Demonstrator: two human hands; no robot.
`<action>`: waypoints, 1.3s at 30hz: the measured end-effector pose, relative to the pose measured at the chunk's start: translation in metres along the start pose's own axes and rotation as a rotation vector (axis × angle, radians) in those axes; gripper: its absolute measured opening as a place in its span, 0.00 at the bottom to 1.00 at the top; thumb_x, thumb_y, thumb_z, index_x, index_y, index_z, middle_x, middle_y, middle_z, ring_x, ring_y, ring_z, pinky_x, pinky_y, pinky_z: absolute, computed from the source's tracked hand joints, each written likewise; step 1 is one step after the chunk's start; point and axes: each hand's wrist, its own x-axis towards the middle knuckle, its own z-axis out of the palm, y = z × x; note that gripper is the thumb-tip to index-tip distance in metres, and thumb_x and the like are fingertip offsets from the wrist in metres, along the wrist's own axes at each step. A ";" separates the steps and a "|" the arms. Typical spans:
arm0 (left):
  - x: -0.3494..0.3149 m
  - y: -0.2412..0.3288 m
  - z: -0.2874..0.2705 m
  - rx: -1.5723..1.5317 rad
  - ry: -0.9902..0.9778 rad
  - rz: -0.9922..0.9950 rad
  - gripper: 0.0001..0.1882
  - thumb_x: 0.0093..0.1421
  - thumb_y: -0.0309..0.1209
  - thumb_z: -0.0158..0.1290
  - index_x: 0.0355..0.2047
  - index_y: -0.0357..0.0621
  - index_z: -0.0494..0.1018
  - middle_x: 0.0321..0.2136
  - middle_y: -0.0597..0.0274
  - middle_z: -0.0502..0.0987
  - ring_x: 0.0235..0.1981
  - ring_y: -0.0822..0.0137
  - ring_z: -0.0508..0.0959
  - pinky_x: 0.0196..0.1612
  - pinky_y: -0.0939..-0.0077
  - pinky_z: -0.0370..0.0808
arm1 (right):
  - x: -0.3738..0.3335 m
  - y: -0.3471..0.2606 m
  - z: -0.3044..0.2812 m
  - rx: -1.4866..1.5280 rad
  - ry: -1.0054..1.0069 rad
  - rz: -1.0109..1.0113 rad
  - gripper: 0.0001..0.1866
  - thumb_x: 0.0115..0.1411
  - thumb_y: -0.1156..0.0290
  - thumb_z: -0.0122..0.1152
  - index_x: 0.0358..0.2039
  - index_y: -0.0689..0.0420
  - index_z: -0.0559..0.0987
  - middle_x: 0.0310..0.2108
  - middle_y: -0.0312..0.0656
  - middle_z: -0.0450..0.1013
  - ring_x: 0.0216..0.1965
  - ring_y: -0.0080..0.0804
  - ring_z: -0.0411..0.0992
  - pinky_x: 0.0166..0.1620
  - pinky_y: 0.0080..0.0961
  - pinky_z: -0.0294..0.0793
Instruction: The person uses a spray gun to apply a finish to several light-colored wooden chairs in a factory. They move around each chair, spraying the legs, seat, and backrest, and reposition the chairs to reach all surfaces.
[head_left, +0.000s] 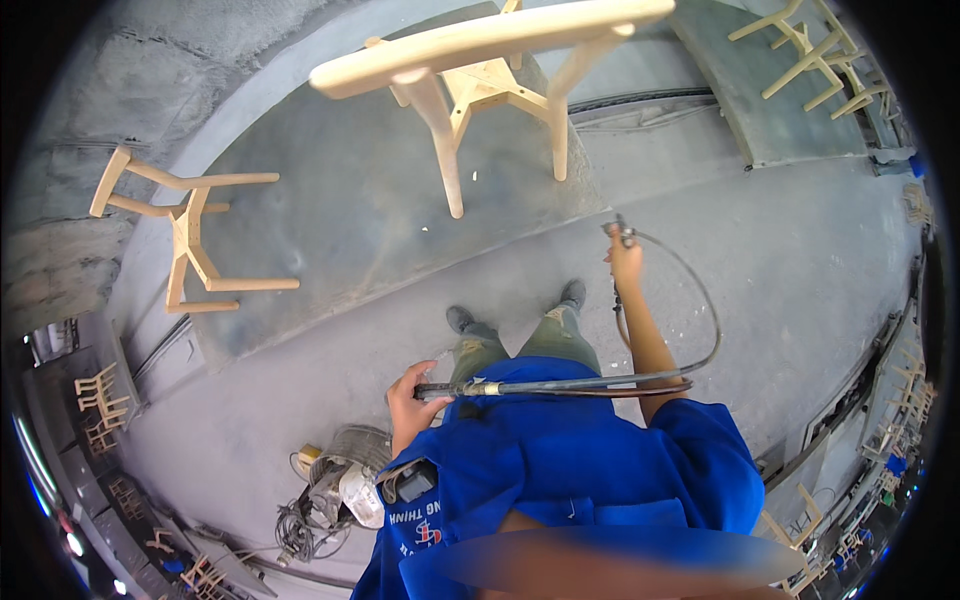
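Note:
My right hand (627, 262) is held out ahead, its fingers wrapped round a small spray gun (619, 231). A thin dark hose (713, 305) loops from the gun out to the right and back across my body. At waist height my left hand (408, 402) grips the bundled hoses (452, 389) where they meet a pale band. Beyond my hands, a bare wooden chair frame (490, 48) stands on a grey sheet-like platform (350, 230). Another wooden chair frame (185, 235) lies on its side at the platform's left. Neither hand touches a chair.
Behind my left side on the floor sits a pile of cables and a bucket-like container (355, 450). A second grey platform (765, 110) at the far right carries more chair frames (805, 60). Further chairs (100, 405) stand along the left edge.

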 end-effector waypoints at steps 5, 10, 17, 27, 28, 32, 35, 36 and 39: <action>0.005 -0.065 -0.073 -0.045 0.059 0.121 0.35 0.35 0.38 0.76 0.46 0.44 0.79 0.17 0.65 0.67 0.20 0.70 0.66 0.26 0.74 0.65 | -0.039 -0.065 0.085 -0.669 -0.208 -0.456 0.25 0.62 0.46 0.61 0.43 0.58 0.78 0.32 0.56 0.80 0.38 0.58 0.79 0.39 0.49 0.78; 0.012 -0.094 -0.121 -0.139 0.035 -0.041 0.31 0.37 0.34 0.74 0.45 0.45 0.79 0.17 0.67 0.67 0.20 0.71 0.67 0.27 0.74 0.66 | -0.081 -0.171 0.108 -0.915 -0.155 -0.554 0.22 0.65 0.48 0.58 0.46 0.54 0.77 0.35 0.58 0.80 0.39 0.60 0.78 0.41 0.52 0.77; 0.103 -0.093 -0.116 -0.244 -0.234 0.180 0.32 0.36 0.24 0.70 0.47 0.48 0.79 0.16 0.68 0.64 0.19 0.73 0.64 0.26 0.76 0.63 | -0.199 -0.291 -0.007 -0.720 0.302 -0.817 0.18 0.62 0.58 0.67 0.46 0.55 0.77 0.35 0.57 0.79 0.36 0.57 0.79 0.36 0.46 0.77; 0.141 -0.023 -0.065 -0.271 -0.468 0.338 0.37 0.30 0.28 0.72 0.48 0.50 0.79 0.16 0.67 0.65 0.19 0.71 0.64 0.24 0.73 0.61 | -0.259 -0.258 -0.040 -0.007 0.143 -0.568 0.12 0.64 0.70 0.66 0.43 0.66 0.80 0.23 0.37 0.77 0.22 0.16 0.71 0.26 0.17 0.70; 0.139 -0.017 -0.067 -0.238 -0.480 0.338 0.38 0.30 0.28 0.73 0.49 0.50 0.79 0.16 0.68 0.65 0.19 0.71 0.65 0.24 0.73 0.62 | -0.256 -0.253 -0.038 0.054 0.033 -0.393 0.12 0.65 0.68 0.65 0.41 0.64 0.80 0.22 0.36 0.76 0.19 0.15 0.69 0.23 0.16 0.67; 0.116 0.002 -0.071 -0.128 -0.432 0.273 0.38 0.30 0.29 0.74 0.49 0.51 0.79 0.16 0.67 0.67 0.19 0.70 0.65 0.25 0.75 0.64 | -0.226 -0.242 -0.018 0.319 -0.175 -0.186 0.13 0.68 0.61 0.62 0.33 0.59 0.78 0.18 0.34 0.74 0.13 0.13 0.61 0.17 0.14 0.56; 0.099 0.015 -0.065 -0.053 -0.393 0.184 0.38 0.31 0.28 0.74 0.49 0.50 0.79 0.15 0.68 0.67 0.18 0.70 0.66 0.26 0.76 0.64 | -0.186 -0.239 -0.013 0.396 -0.008 -0.229 0.14 0.68 0.61 0.62 0.31 0.58 0.77 0.18 0.34 0.73 0.13 0.14 0.62 0.16 0.15 0.57; 0.094 0.019 -0.063 -0.097 -0.373 0.199 0.36 0.33 0.28 0.74 0.49 0.48 0.79 0.15 0.70 0.65 0.18 0.73 0.63 0.25 0.76 0.61 | -0.176 -0.237 -0.015 0.395 0.039 -0.243 0.14 0.68 0.61 0.62 0.31 0.58 0.77 0.18 0.34 0.73 0.13 0.14 0.62 0.16 0.16 0.57; 0.081 0.035 -0.054 -0.141 -0.342 0.184 0.33 0.37 0.29 0.73 0.49 0.45 0.79 0.13 0.73 0.59 0.17 0.78 0.59 0.24 0.78 0.54 | -0.154 -0.227 -0.026 0.434 0.083 -0.211 0.14 0.67 0.61 0.62 0.31 0.58 0.77 0.19 0.35 0.73 0.13 0.15 0.63 0.16 0.17 0.58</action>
